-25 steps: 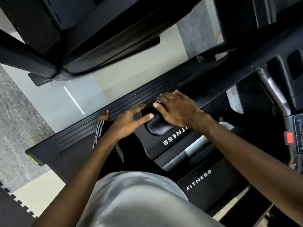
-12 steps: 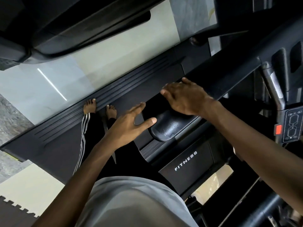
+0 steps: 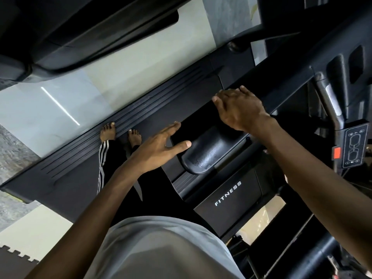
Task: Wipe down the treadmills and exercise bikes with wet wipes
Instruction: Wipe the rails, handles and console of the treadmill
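Single head-worn view looks steeply down, close over the treadmill (image 3: pixel 141 109).

A black treadmill (image 3: pixel 181 109) is laid diagonally from lower left to upper right. Its ribbed side rail (image 3: pixel 80 152) is seen at left, a glossy rounded handrail end (image 3: pixel 209 156) at centre, and a panel lettered FITNESS (image 3: pixel 227 200) just below.

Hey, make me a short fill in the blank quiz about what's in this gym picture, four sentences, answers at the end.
1. The white lettering on the black panel reads ____.
2. The person's feet have no shoes or socks on; they are ____.
3. The small button beside the keypad is ____ in colour.
4. The black trousers carry white ____ down the side.
Missing words: FITNESS; bare; red; stripes.
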